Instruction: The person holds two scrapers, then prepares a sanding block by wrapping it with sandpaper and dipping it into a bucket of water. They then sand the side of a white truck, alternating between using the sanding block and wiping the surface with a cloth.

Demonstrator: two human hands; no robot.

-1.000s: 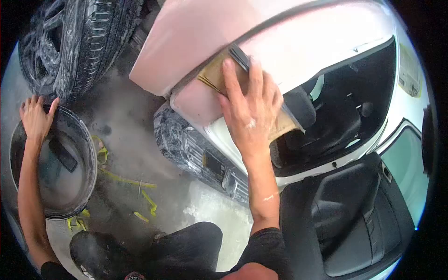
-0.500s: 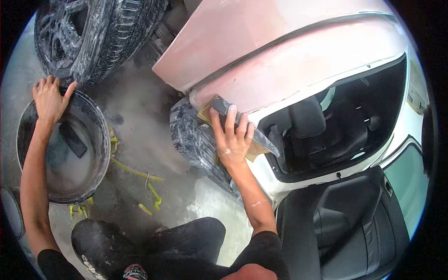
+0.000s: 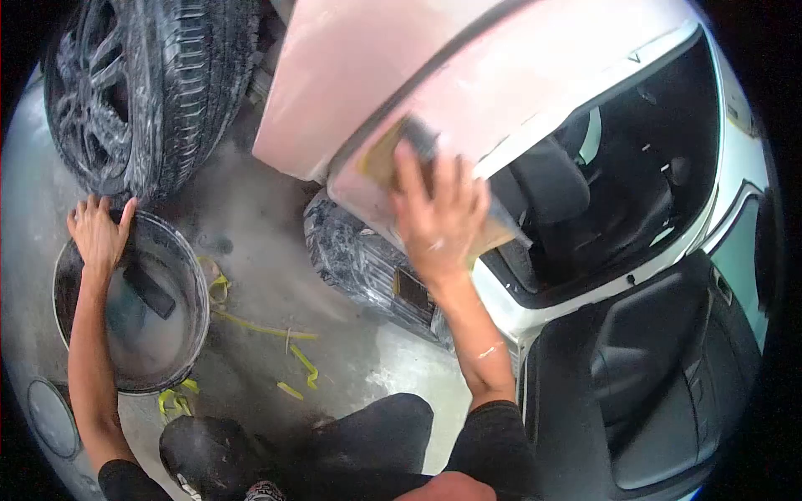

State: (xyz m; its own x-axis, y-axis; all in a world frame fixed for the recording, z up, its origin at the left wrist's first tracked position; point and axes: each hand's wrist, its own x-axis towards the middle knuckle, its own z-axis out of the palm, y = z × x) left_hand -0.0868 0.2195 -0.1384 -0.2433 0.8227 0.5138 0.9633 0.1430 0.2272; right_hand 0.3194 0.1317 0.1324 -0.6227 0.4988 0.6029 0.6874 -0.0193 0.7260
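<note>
My right hand (image 3: 439, 213) presses a dark sanding block (image 3: 420, 134), slightly blurred, against the pinkish car body panel (image 3: 484, 100). Yellowish sandpaper (image 3: 380, 154) sticks out on both sides of the block. The panel is patchy pink and white and borders the door opening. Over at the left, my left hand (image 3: 98, 238) grips the far rim of a black bucket (image 3: 200, 330), fingers over the edge and thumb apart. Inside the bucket lie cloudy water and a black rectangular block (image 3: 149, 292).
A dusty wheel (image 3: 154, 100) stands behind the bucket. Yellow tape strips (image 3: 267, 329) lie on the wet grey floor (image 3: 251, 275). A black car seat (image 3: 643, 376) is at the lower right, beside the open doorway. A dusty black part (image 3: 359, 259) sits under the panel.
My right hand has slid the sanding block up and right along the panel. The whole view has shifted, while my left hand stays on the bucket rim.
</note>
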